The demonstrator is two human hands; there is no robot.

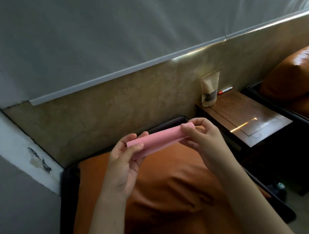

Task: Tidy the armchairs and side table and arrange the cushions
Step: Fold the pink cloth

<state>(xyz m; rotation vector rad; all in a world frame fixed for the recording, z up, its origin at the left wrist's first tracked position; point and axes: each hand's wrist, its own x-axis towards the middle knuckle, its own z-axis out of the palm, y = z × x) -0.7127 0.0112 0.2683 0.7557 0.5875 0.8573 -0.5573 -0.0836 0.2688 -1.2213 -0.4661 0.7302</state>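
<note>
A folded pink cloth (pixel 158 140) is stretched lengthwise between both my hands above an orange leather armchair (pixel 167 188). My left hand (pixel 125 164) grips its left end, thumb on top. My right hand (pixel 198 137) pinches its right end with curled fingers. The wooden side table (pixel 245 114) stands to the right of this chair. Beyond the table sits a second orange armchair (pixel 299 73).
A brown paper pouch (pixel 209 91) stands at the back of the side table against the wall, with a red-capped marker (pixel 225 90) lying beside it. A small dark object with a teal top (pixel 280 187) lies low at the right. The wall and a window blind run behind.
</note>
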